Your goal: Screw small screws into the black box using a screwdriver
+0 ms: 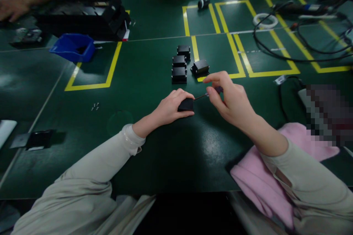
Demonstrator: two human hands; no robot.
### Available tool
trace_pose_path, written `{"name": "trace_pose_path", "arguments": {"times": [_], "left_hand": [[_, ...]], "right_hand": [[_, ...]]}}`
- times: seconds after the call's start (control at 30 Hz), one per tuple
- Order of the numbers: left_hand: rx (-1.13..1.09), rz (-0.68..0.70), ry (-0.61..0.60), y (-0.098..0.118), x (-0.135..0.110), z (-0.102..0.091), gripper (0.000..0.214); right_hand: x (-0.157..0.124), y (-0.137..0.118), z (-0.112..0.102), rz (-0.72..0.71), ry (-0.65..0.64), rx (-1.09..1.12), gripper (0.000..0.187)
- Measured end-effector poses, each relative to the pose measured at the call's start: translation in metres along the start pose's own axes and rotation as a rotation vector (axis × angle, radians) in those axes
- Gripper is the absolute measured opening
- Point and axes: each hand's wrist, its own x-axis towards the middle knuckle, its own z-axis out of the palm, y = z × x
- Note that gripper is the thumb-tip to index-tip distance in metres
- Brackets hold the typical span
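Left hand (172, 105) grips black box (185, 105) on near part of green worktop (165, 161). Right hand (233, 101) loosely grasps screwdriver (220, 89), index finger raised, shaft running to box's right edge. Four more boxes (179, 72) just beyond, three in a column, one beside. Loose screws (95, 107) left; pink cloth (252, 174) under right forearm.
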Motion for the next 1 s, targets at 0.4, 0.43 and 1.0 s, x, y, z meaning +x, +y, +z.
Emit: {"name": "trace_pose_path", "arguments": {"times": [0.4,0.43,1.0], "left_hand": [[-0.001,0.0,-0.001,0.0005,-0.0003,-0.0003,0.042],[-0.001,-0.003,0.0,0.0007,-0.0002,-0.0005,0.042],[-0.002,-0.007,-0.007,0.0011,0.0,-0.001,0.043]], "right_hand": [[0.0001,-0.0007,-0.0006,0.018,-0.022,0.019,0.024],[0.0,-0.0008,-0.0006,0.018,-0.027,0.016,0.024],[0.0001,-0.0004,0.0003,0.02,-0.002,0.009,0.023]]}}
